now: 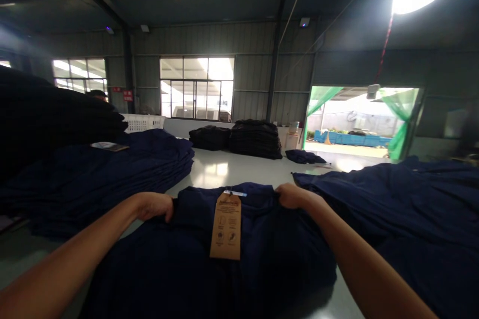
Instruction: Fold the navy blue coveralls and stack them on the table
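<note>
A navy blue garment [179, 264] spreads in front of me over the pale table, its far edge lifted between my hands. A brown cardboard hang tag [225, 227] with dark print and small icons lies on it at the middle of that edge. My left hand [155, 206] is closed around the garment's upper left edge. On the other side my right hand [291, 195] grips the upper right edge, its fingers pinched on the cloth. The garment's lower part runs out of view at the bottom, and its exact kind is hard to tell.
Folded navy garments [157, 154] are stacked at left, with a card [110, 146] on top, beside a tall dark pile [48, 109]. More navy cloth [422, 204] lies at right. Black stacks [255, 138] and a small navy bundle [305, 156] sit along the table's far side [209, 167].
</note>
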The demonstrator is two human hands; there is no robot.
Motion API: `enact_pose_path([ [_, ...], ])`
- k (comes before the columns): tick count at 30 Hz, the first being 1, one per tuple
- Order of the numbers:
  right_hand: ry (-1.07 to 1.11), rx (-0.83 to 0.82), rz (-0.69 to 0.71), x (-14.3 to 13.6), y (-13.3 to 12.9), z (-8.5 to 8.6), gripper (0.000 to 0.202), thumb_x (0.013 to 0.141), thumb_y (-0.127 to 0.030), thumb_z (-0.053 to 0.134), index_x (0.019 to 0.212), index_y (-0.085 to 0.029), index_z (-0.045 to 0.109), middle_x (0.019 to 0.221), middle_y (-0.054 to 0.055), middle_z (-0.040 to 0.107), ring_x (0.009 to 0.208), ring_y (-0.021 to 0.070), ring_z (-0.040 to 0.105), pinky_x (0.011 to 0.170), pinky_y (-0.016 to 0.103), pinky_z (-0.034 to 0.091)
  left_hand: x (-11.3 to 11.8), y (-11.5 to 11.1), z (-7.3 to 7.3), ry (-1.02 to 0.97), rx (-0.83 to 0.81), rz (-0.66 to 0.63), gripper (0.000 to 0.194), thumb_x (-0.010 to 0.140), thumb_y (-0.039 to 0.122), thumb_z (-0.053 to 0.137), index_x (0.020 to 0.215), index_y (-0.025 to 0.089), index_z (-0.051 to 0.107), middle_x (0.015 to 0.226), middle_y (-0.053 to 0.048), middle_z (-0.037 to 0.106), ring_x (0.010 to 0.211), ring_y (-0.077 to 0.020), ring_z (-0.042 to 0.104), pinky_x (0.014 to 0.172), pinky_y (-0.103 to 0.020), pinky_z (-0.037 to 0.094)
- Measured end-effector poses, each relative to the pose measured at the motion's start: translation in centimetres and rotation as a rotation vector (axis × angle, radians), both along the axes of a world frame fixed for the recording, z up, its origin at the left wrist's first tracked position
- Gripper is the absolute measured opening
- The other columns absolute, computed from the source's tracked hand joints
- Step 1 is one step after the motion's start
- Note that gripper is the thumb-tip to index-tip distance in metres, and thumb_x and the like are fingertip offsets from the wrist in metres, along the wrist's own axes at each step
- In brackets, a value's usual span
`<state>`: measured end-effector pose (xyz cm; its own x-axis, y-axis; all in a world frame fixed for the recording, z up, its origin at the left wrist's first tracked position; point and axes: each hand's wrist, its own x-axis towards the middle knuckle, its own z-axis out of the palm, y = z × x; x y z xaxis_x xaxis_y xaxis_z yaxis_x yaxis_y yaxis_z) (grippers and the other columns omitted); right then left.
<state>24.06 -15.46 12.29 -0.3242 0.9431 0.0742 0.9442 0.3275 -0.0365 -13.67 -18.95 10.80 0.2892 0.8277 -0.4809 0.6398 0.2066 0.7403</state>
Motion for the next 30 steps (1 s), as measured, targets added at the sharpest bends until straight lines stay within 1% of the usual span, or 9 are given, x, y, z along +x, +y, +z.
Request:
enact_pose_path([
  [3, -0.085, -0.032, -0.025, -2.0, 2.3, -1.3, 0.034, 0.067, -0.009, 0.05, 0.092, -0.018, 0.072, 0.096, 0.012, 0.07, 0.091, 0.0231, 0.064, 0.073, 0.028, 0.045, -0.7, 1.6, -1.9, 0.104, 0.034, 0.1, 0.034, 0.041, 0.01, 0.044, 0.07, 0.019, 0.059, 0.058, 0.0, 0.063, 0.067, -0.0238, 0.063, 0.058, -0.033, 0.05],
  [6, -0.144, -0.029, -0.085, -3.7, 4.1, -2.7, 0.036, 0.069, -0.011, 0.051, 0.099, -0.018, 0.069, 0.106, 0.016, 0.066, 0.099, 0.0278, 0.061, 0.078, 0.035, 0.045, -1.1, 2.8, -3.5, 0.143, 0.095, 0.144, 0.039, 0.039, 0.007, 0.041, 0.073, 0.017, 0.058, 0.056, 0.002, 0.06, 0.062, -0.0196, 0.06, 0.052, -0.027, 0.046],
  [10, -0.174, -0.017, -0.165, -4.7, 6.4, -5.1, 0.034, 0.072, -0.012, 0.049, 0.099, -0.018, 0.069, 0.108, 0.016, 0.065, 0.103, 0.0291, 0.059, 0.085, 0.042, 0.041, -1.6, 4.1, -5.4, 0.315, 0.263, 0.108, 0.019, 0.047, 0.01, 0.046, 0.061, 0.018, 0.055, 0.054, 0.001, 0.058, 0.058, -0.0202, 0.058, 0.047, -0.025, 0.041],
  [13, -0.163, 0.001, -0.206, -4.4, 7.7, -7.2, 0.032, 0.077, -0.014, 0.043, 0.098, -0.017, 0.068, 0.106, 0.016, 0.066, 0.101, 0.028, 0.059, 0.086, 0.044, 0.039, -2.0, 4.7, -6.8, 0.444, 0.383, 0.115, 0.011, 0.054, 0.011, 0.05, 0.062, 0.018, 0.055, 0.067, -0.003, 0.063, 0.068, -0.0226, 0.061, 0.054, -0.026, 0.042],
  [18, -0.116, 0.102, -0.221, -2.9, 8.6, -10.4, 0.032, 0.084, -0.016, 0.036, 0.102, -0.019, 0.062, 0.108, 0.013, 0.063, 0.11, 0.0284, 0.051, 0.093, 0.053, 0.029, -2.7, 4.2, -8.9, 0.624, 0.537, 0.181, 0.023, 0.073, 0.011, 0.043, 0.092, 0.015, 0.055, 0.098, -0.014, 0.063, 0.093, -0.0271, 0.059, 0.077, -0.035, 0.041],
  [20, -0.087, 0.118, -0.211, -2.2, 8.8, -11.5, 0.031, 0.088, -0.02, 0.033, 0.103, -0.02, 0.06, 0.111, 0.011, 0.062, 0.11, 0.0276, 0.051, 0.093, 0.054, 0.028, -2.7, 3.8, -9.7, 0.701, 0.592, 0.182, 0.025, 0.08, 0.013, 0.037, 0.098, 0.015, 0.054, 0.101, -0.015, 0.061, 0.095, -0.0275, 0.058, 0.079, -0.038, 0.04],
  [24, -0.035, 0.098, -0.195, -1.4, 9.4, -13.1, 0.03, 0.091, -0.026, 0.03, 0.1, -0.021, 0.058, 0.104, 0.009, 0.065, 0.101, 0.0241, 0.057, 0.089, 0.049, 0.033, -2.7, 4.0, -11.3, 0.918, 0.794, 0.159, 0.033, 0.086, 0.014, 0.026, 0.096, 0.017, 0.057, 0.104, -0.013, 0.058, 0.095, -0.0265, 0.056, 0.076, -0.038, 0.042],
  [27, -0.027, 0.116, -0.201, -1.4, 9.6, -13.8, 0.03, 0.092, -0.027, 0.029, 0.1, -0.02, 0.057, 0.103, 0.009, 0.065, 0.1, 0.0243, 0.057, 0.09, 0.049, 0.033, -2.8, 4.7, -12.1, 0.904, 0.812, 0.144, 0.036, 0.088, 0.015, 0.021, 0.1, 0.016, 0.056, 0.103, -0.013, 0.06, 0.093, -0.0246, 0.057, 0.074, -0.036, 0.043],
  [30, -0.04, 0.147, -0.212, -1.7, 9.3, -13.9, 0.031, 0.092, -0.025, 0.029, 0.101, -0.02, 0.058, 0.105, 0.011, 0.063, 0.104, 0.0247, 0.055, 0.093, 0.05, 0.029, -2.6, 5.3, -12.1, 0.921, 0.822, 0.139, 0.038, 0.087, 0.011, 0.019, 0.104, 0.014, 0.054, 0.098, -0.013, 0.063, 0.092, -0.0241, 0.059, 0.074, -0.034, 0.044],
])
